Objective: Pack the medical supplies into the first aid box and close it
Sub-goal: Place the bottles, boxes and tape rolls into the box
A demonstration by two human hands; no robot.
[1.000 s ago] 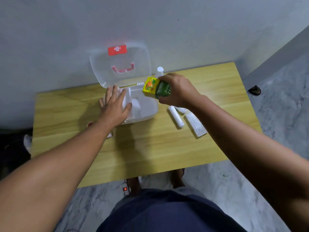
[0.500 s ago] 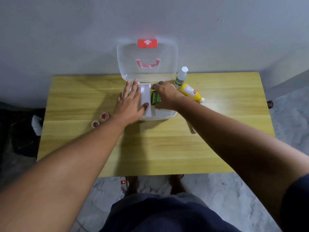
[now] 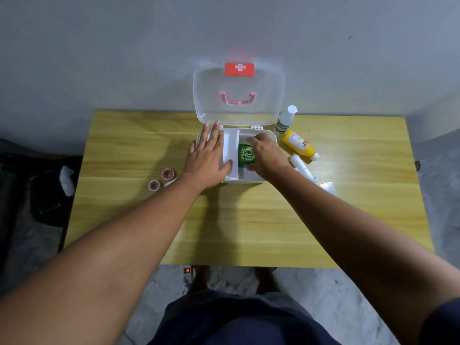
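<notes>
First aid box [image 3: 245,180] is sitting open at mid-frame, and inside it the right hand [image 3: 267,155] is curling its fingers round a green carton [image 3: 245,155] (white "OB" lettering), holding it in the right compartment. The left hand [image 3: 207,158] is lying flat, fingers straight, across the box's left part and its white inner tray [image 3: 230,145]. The clear lid [image 3: 239,95] is standing upright behind. Right of the box a spray bottle [image 3: 286,119], yellow bottle [image 3: 298,145], white tube [image 3: 303,168] and white packet [image 3: 328,188] are lying on the wooden table [image 3: 249,220]; two red pots [image 3: 168,174] are sitting left.
</notes>
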